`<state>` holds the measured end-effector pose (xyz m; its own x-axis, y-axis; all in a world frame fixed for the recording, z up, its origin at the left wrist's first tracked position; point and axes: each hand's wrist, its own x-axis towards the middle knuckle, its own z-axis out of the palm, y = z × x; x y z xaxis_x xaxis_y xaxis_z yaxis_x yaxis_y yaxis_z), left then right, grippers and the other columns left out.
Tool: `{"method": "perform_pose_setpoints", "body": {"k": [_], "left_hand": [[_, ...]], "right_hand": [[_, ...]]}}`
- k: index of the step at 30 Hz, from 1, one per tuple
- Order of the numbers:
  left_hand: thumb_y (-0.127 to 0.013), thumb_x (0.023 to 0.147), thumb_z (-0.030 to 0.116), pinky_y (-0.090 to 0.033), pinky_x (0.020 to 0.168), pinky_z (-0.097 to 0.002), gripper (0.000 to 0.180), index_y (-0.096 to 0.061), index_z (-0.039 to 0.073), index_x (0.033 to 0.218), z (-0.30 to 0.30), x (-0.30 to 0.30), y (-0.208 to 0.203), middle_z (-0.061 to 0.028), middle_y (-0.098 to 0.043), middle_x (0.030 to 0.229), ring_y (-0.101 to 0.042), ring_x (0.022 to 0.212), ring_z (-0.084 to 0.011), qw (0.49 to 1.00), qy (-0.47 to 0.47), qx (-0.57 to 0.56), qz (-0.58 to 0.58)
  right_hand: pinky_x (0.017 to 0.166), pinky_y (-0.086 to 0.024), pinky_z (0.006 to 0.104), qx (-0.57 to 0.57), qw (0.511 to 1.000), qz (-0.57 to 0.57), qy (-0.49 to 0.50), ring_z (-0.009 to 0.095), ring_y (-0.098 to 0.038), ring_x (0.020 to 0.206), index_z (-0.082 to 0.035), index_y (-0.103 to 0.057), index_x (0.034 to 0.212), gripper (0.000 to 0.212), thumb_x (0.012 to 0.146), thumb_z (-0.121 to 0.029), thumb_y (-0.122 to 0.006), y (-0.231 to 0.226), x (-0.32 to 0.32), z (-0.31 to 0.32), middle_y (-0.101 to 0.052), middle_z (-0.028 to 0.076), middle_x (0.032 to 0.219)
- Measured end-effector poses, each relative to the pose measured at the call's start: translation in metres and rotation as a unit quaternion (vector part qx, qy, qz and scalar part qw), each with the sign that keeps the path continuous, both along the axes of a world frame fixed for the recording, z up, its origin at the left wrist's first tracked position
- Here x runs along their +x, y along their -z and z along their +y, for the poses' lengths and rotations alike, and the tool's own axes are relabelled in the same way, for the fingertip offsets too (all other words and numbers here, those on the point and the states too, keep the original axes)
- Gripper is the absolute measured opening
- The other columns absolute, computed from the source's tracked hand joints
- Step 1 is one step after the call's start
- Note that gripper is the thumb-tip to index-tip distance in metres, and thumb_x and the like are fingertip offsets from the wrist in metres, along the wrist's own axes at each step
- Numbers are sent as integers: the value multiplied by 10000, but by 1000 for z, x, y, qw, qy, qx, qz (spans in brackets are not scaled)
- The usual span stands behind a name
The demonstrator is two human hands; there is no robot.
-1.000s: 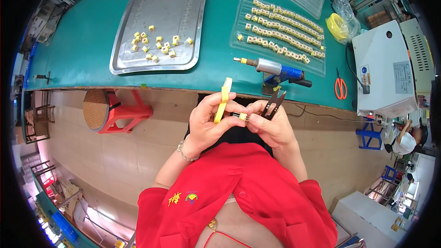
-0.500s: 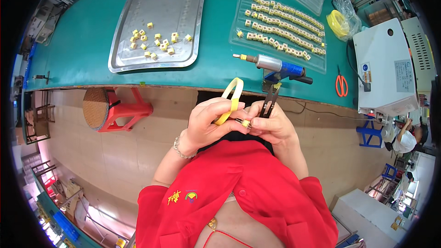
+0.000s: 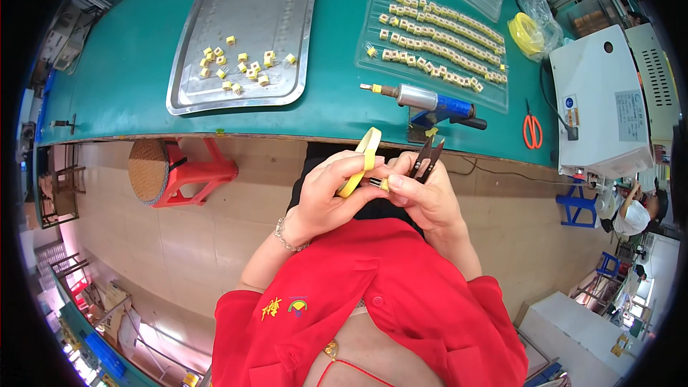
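Observation:
Close together in front of my chest, both hands are closed. My left hand [image 3: 331, 190] grips a thin roll of yellow tape [image 3: 370, 145], which stands up from its fingers. Between the two hands sits a small yellow coil part [image 3: 384, 184] with metal pins. The thumb and fingers of my right hand [image 3: 434, 199] pinch that part. Also in the right hand is a black two-pronged tool [image 3: 428, 160], its points upward and spread; whether it is snips or tweezers I cannot tell. The fingers hide much of the coil part.
A metal tray [image 3: 172, 93] with several loose coil parts lies left on the green table [image 3: 337, 36]. To the right, a clear plastic tray [image 3: 369, 25] holds rows of them. A blue-handled winding tool [image 3: 437, 105], orange scissors [image 3: 532, 132] and a white machine [image 3: 598, 100] stand nearby.
My right thumb has moved up over the coil part and covers more of it. The black tool has tilted to the right. The tape roll has dropped slightly.

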<state>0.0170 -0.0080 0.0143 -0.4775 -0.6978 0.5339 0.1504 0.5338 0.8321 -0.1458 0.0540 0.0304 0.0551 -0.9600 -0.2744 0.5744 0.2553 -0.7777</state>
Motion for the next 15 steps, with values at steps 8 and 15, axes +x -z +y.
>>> {"method": "perform_pose_setpoints", "body": {"k": [8,15], "left_hand": [[-722,694,-5,-490,694,-307,417,-505,27,1049,-1,0,-4,-104,-664,872,-638,780,-232,998,-22,-61,-12],[-730,668,-17,-494,675,-306,442,-503,34,1043,-1,-1,-5,-96,-664,885,-637,770,-236,991,-49,-118,-34]], "right_hand": [[474,-331,205,31,999,-21,-31,71,-439,549,16,-569,840,154,775,-105,-637,-7,-5,1,-552,63,690],[486,-350,211,0,999,41,10,72,-449,567,21,-579,846,148,779,-103,-623,-4,0,3,-576,76,752]]}}
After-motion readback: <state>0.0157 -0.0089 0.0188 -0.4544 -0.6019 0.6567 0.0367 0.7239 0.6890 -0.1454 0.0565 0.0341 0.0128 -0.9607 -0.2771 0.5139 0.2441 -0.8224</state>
